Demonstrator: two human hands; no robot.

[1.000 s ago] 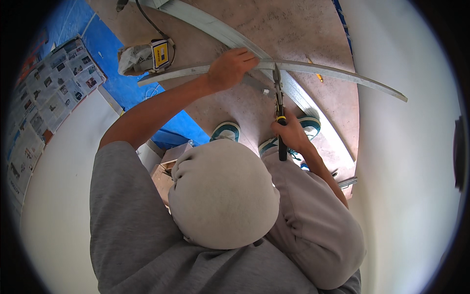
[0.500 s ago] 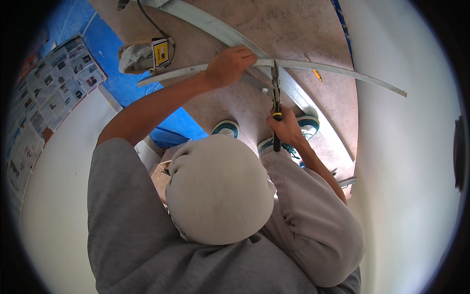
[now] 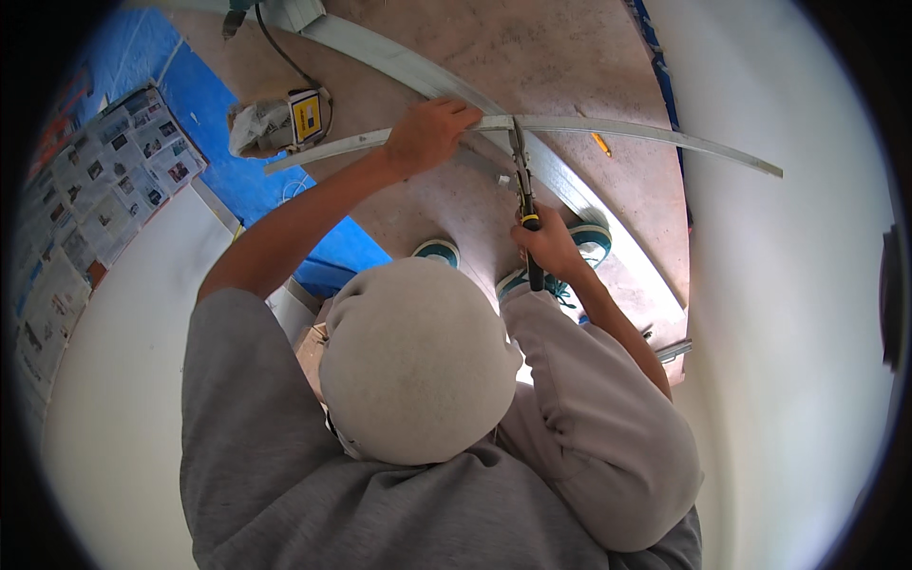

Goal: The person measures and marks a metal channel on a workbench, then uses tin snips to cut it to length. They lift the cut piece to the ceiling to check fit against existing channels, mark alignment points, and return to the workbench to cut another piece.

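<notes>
A long, narrow light-metal strip (image 3: 655,135) runs crosswise in front of me, raised above the floor. My left hand (image 3: 429,135) is closed round it, left of the middle, with the fingers wrapped over the metal. My right hand (image 3: 549,243) grips the dark handles of a pair of metal snips (image 3: 522,180), which have a yellow band. The snips point away from me, and their jaws meet the strip just right of my left hand. Whether the blades are closed through the metal I cannot tell. My fingers partly hide the handles.
A wide metal channel (image 3: 404,65) lies diagonally across the brownish floor board beneath the strip. An orange pencil (image 3: 601,144) lies beyond it. At the far left are a yellow-and-blue box (image 3: 306,116), a plastic bag (image 3: 258,127) and a dark cable (image 3: 277,55). A white wall (image 3: 793,285) rises at right.
The whole view has shifted slightly, moving the pencil, strip and snips a little to the left in the picture. Both hands keep their grips, and the snips' jaws remain at the strip.
</notes>
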